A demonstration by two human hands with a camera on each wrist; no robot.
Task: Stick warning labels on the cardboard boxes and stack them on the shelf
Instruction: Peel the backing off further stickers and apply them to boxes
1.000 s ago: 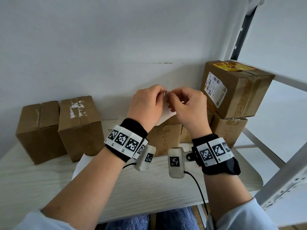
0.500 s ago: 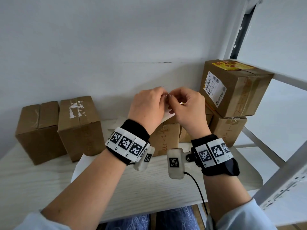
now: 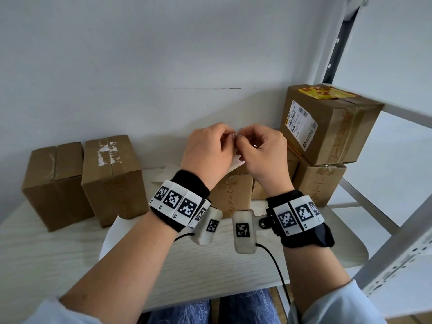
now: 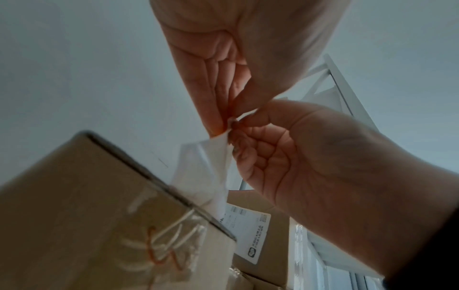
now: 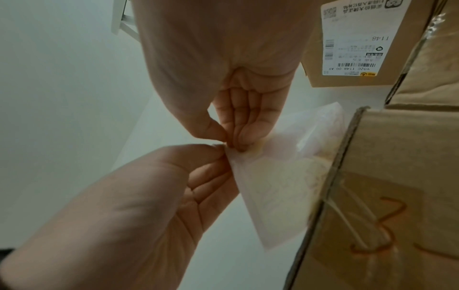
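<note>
At center frame in the head view, your left hand (image 3: 207,153) and right hand (image 3: 261,155) meet fingertip to fingertip above the pale wooden table (image 3: 70,265). Both pinch one corner of a white label sheet (image 5: 280,188), thumbs pressed against curled fingers; the rest of the sheet hangs below your knuckles, faint print showing through it in the right wrist view. Directly beneath your hands a cardboard box (image 3: 231,195) with handwriting on its side stands taped shut. At the right of the frame, a box with a shipping label (image 3: 327,122) sits on top of another closed box (image 3: 320,183); a yellow warning label (image 3: 325,92) lies flat on the upper one's top face. The white shelf frame (image 3: 397,242) stands at the right edge. At left, two more closed boxes (image 3: 84,181) stand side by side, touching, against the wall. Every box is sealed, so you cannot tell what any holds. A loose white paper (image 3: 114,237) lies on the table under your left forearm.
</note>
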